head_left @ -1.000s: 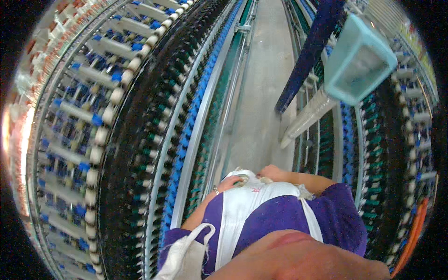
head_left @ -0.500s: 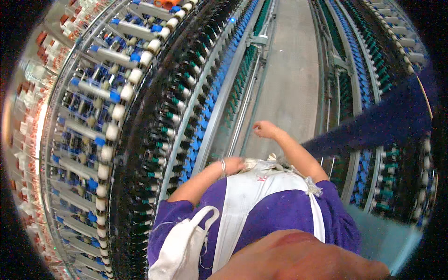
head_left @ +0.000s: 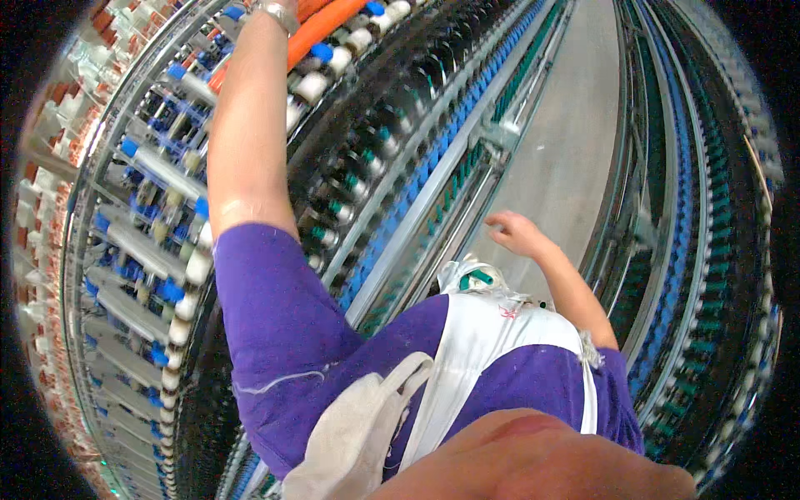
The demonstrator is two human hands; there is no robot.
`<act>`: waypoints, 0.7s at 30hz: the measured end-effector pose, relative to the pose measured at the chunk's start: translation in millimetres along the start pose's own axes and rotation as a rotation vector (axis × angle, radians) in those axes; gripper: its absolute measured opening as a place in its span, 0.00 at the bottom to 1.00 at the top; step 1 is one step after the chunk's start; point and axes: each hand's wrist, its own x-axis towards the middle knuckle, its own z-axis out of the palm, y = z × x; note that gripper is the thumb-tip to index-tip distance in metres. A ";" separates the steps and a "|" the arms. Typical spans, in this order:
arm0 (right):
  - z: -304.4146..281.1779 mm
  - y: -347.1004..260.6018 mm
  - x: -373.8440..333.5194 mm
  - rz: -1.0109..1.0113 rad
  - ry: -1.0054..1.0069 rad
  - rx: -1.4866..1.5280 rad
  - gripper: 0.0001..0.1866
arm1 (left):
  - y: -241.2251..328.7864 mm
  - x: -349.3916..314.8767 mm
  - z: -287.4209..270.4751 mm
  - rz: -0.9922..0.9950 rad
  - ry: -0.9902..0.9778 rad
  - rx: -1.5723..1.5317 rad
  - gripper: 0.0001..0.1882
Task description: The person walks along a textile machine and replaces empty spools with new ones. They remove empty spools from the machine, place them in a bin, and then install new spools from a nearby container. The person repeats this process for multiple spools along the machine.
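My left arm reaches up over the machine on the left. Its wrist wears a silver bangle at the top edge, and the hand beyond is cut off. Beside that wrist lie bright orange parts among the rollers. My right hand hangs in front of my waist above the aisle, fingers loosely bent and apart, with nothing seen in it. Below and left of it, the white apron has a bulging pouch with a green tube showing in its opening.
A long spinning frame runs along the left, with white rollers, dark bobbins and a blue strip. Another machine row lines the right. Between them stretches a grey floor aisle. White cloth hangs at my left shoulder.
My left hand has left the apron pouch and gone up to the left, past the top edge. The green tube now shows in the pouch. The whole view has turned left.
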 end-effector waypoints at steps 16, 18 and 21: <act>-161.8 351.7 81.0 0.558 0.013 0.239 0.17 | -55.8 255.3 1.9 -0.991 0.273 0.672 0.27; -184.9 380.6 140.8 0.452 -0.044 0.177 0.17 | -39.5 255.4 20.6 -0.986 0.352 0.640 0.27; -226.7 398.6 227.0 0.228 -0.051 0.124 0.16 | -3.8 235.6 55.6 -0.792 0.254 0.632 0.31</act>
